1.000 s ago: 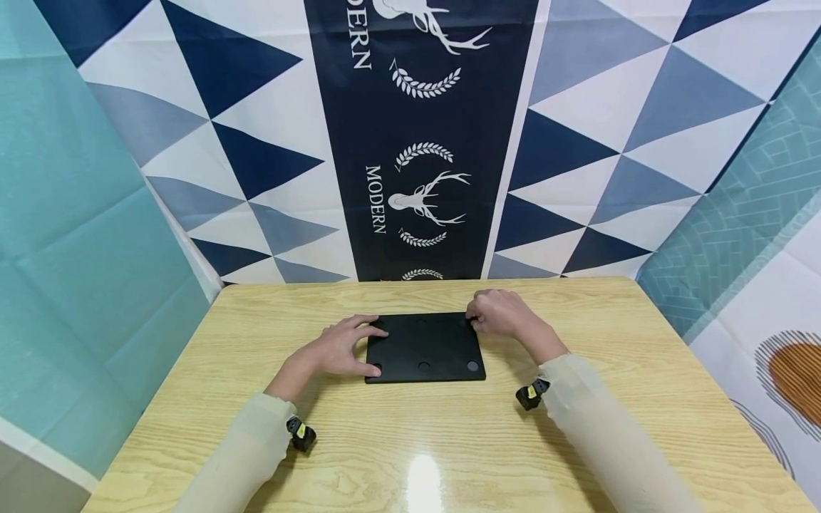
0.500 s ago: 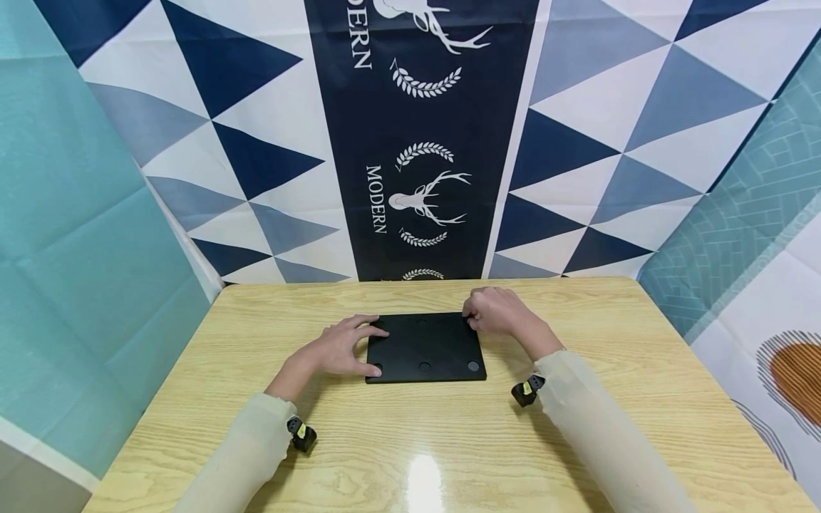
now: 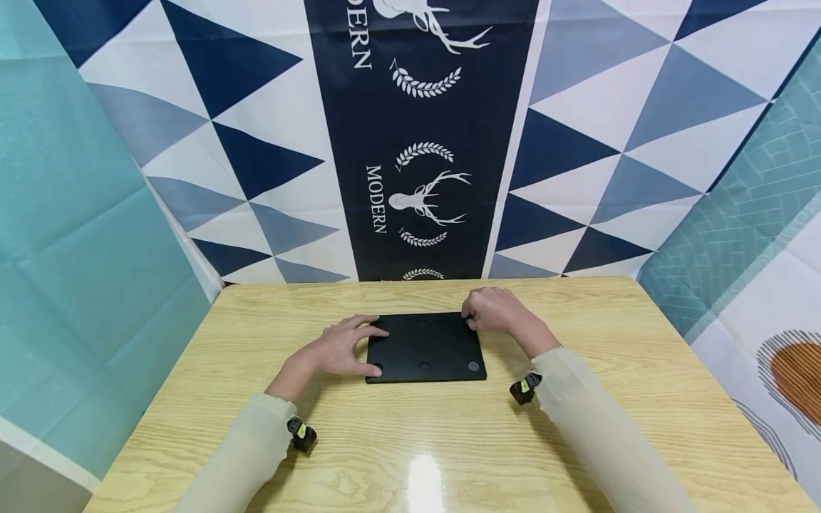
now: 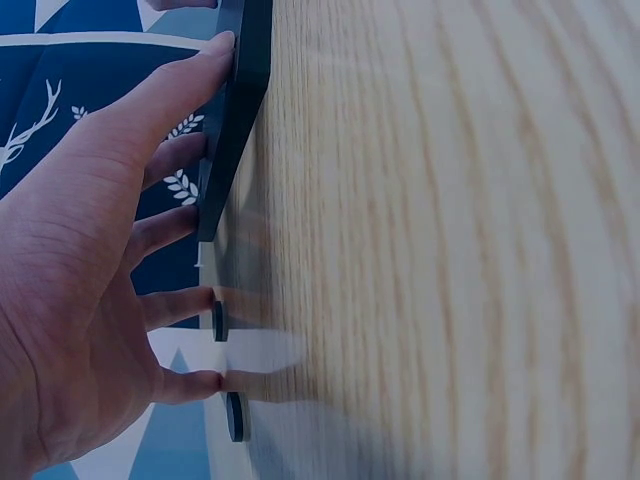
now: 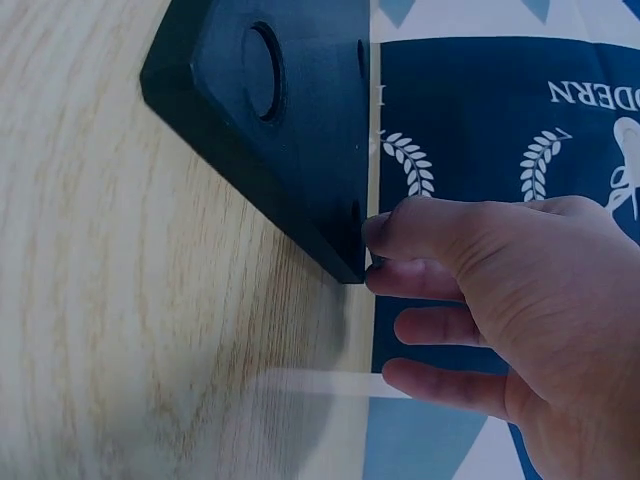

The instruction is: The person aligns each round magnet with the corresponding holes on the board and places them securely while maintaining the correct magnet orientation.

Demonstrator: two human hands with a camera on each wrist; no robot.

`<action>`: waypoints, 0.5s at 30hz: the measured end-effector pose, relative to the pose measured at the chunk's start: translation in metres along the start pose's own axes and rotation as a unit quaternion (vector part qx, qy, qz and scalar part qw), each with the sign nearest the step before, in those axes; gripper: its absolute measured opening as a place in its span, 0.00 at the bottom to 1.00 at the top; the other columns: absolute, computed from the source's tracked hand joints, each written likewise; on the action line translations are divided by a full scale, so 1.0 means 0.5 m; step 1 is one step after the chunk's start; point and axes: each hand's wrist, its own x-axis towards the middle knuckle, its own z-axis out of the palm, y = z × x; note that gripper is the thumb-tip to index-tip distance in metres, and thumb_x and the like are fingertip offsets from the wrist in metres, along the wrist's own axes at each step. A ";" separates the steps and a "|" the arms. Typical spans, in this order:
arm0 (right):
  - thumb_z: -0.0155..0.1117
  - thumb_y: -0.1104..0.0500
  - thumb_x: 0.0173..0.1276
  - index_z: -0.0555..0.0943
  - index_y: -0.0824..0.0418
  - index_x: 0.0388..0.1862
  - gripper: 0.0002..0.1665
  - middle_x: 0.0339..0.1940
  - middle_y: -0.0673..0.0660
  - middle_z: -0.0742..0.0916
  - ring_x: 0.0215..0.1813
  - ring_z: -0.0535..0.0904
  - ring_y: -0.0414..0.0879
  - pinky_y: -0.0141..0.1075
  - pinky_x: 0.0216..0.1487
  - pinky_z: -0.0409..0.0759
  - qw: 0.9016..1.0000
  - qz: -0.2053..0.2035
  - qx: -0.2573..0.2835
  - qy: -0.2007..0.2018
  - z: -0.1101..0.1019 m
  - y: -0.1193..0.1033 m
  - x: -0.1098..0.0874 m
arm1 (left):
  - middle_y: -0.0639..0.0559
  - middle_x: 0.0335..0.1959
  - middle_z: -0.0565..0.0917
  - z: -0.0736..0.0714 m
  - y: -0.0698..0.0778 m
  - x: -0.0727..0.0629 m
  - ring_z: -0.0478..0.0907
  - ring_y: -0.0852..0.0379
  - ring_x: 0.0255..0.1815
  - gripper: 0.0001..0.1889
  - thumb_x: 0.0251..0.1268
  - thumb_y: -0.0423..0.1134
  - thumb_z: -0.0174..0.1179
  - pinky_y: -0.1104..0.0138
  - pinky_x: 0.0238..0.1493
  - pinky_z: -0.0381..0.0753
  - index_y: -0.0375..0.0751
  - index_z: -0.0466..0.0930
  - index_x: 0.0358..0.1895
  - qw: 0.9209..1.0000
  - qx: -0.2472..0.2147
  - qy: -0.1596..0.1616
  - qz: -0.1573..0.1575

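Note:
A thin black rectangular plate [image 3: 442, 345] with round recesses lies on the table. My left hand [image 3: 336, 349] spreads over its left end, thumb and fingertips resting on it. In the left wrist view, two small black discs, an upper disc [image 4: 220, 322] and a lower disc [image 4: 236, 415], sit beside the plate at the tips of that hand's other fingers; the head view hides them. At the plate's far right corner, my right hand [image 3: 497, 311] pinches a small dark piece [image 5: 378, 261] between thumb and index finger, mostly hidden by them. Its other fingers are bent.
The wooden table [image 3: 410, 420] ends at a patterned cloth wall [image 3: 269, 178] just behind the plate. Teal cloth [image 3: 96, 263] hangs at the left. Each wrist wears a small black camera, a left camera [image 3: 301, 434] and a right camera [image 3: 526, 388].
My right hand has shifted slightly left and away from me over the plate's far right corner. The left hand and the plate stay where they were.

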 end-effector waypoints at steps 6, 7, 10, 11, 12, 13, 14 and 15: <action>0.78 0.62 0.71 0.97 0.53 0.43 0.06 0.41 0.51 0.96 0.37 0.86 0.44 0.48 0.43 0.89 1.000 -0.007 -0.005 -0.002 0.002 -0.004 0.003 | 0.43 0.94 0.61 -0.002 0.001 -0.002 0.58 0.28 0.93 0.40 0.71 0.62 0.76 0.16 0.81 0.57 0.58 0.76 0.83 1.000 -0.008 -0.007 -0.007; 0.78 0.62 0.71 0.97 0.53 0.42 0.06 0.41 0.51 0.96 0.36 0.86 0.43 0.48 0.43 0.89 1.000 -0.008 -0.007 -0.001 0.002 -0.004 0.003 | 0.43 0.94 0.61 -0.002 0.001 -0.001 0.58 0.28 0.93 0.40 0.71 0.62 0.76 0.16 0.81 0.57 0.58 0.76 0.83 1.000 -0.009 -0.007 -0.006; 0.79 0.62 0.71 0.97 0.53 0.42 0.05 0.40 0.50 0.96 0.35 0.85 0.43 0.47 0.42 0.89 1.000 -0.010 -0.011 -0.001 0.002 -0.005 0.004 | 0.43 0.93 0.62 0.002 -0.006 0.001 0.59 0.27 0.92 0.41 0.69 0.66 0.75 0.15 0.80 0.57 0.60 0.77 0.83 1.000 -0.014 -0.004 0.001; 0.79 0.62 0.71 0.96 0.54 0.42 0.05 0.39 0.50 0.96 0.35 0.85 0.43 0.46 0.41 0.89 1.000 -0.011 -0.013 -0.001 0.002 -0.005 0.005 | 0.43 0.93 0.62 0.006 -0.013 0.003 0.59 0.27 0.92 0.41 0.68 0.67 0.75 0.15 0.79 0.58 0.62 0.77 0.82 1.000 -0.018 0.000 0.004; 0.79 0.62 0.71 0.96 0.54 0.42 0.05 0.39 0.50 0.96 0.34 0.84 0.43 0.46 0.41 0.88 1.000 -0.012 -0.014 0.000 0.003 -0.006 0.005 | 0.44 0.93 0.62 0.011 -0.022 0.007 0.59 0.27 0.92 0.42 0.67 0.69 0.75 0.15 0.79 0.58 0.63 0.77 0.82 1.000 -0.021 0.004 0.008; 0.79 0.62 0.71 0.96 0.54 0.41 0.04 0.39 0.51 0.95 0.34 0.84 0.43 0.46 0.40 0.87 1.000 -0.013 -0.015 0.000 0.003 -0.007 0.006 | 0.44 0.93 0.63 0.014 -0.027 0.009 0.60 0.27 0.92 0.42 0.66 0.72 0.74 0.15 0.78 0.59 0.65 0.77 0.82 1.000 -0.019 0.008 0.013; 0.79 0.62 0.72 0.96 0.54 0.41 0.04 0.39 0.51 0.95 0.34 0.83 0.43 0.45 0.40 0.87 1.000 -0.012 -0.015 0.000 0.003 -0.007 0.006 | 0.45 0.93 0.63 0.019 -0.036 0.012 0.60 0.27 0.92 0.43 0.65 0.73 0.74 0.15 0.78 0.59 0.66 0.78 0.81 1.000 -0.022 0.012 0.016; 0.79 0.62 0.72 0.96 0.54 0.41 0.04 0.39 0.51 0.95 0.34 0.83 0.43 0.45 0.39 0.87 1.000 -0.012 -0.016 0.001 0.004 -0.008 0.007 | 0.46 0.93 0.64 0.024 -0.044 0.016 0.61 0.27 0.91 0.43 0.64 0.75 0.74 0.15 0.77 0.61 0.68 0.78 0.81 0.999 -0.022 0.018 0.020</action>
